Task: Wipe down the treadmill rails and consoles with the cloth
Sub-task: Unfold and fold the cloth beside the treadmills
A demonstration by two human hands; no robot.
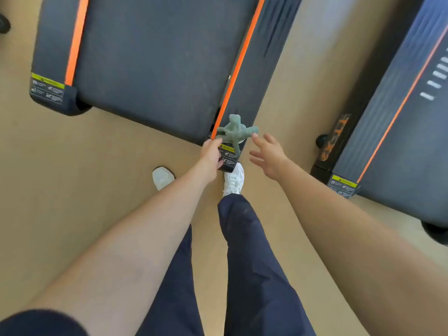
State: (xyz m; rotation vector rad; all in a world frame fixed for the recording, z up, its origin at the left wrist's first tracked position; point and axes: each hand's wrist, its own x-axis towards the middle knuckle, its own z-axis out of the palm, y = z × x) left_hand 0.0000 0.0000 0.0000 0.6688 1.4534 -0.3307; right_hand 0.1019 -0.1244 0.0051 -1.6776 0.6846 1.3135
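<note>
I see the crumpled grey-green cloth [236,132] above the rear end of the black orange-striped treadmill side rail [252,81], my left hand [211,157] pinching its lower-left edge, my right hand [268,156] splayed loose just beside it, a white shoe [234,180] underneath.

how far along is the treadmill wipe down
Done: cannot tell, no rail looks visibly wiped. In hand: cloth bunched over the near treadmill's right rail end, left hand at it, right hand open beside. Left: the second treadmill; consoles are out of view.
</note>
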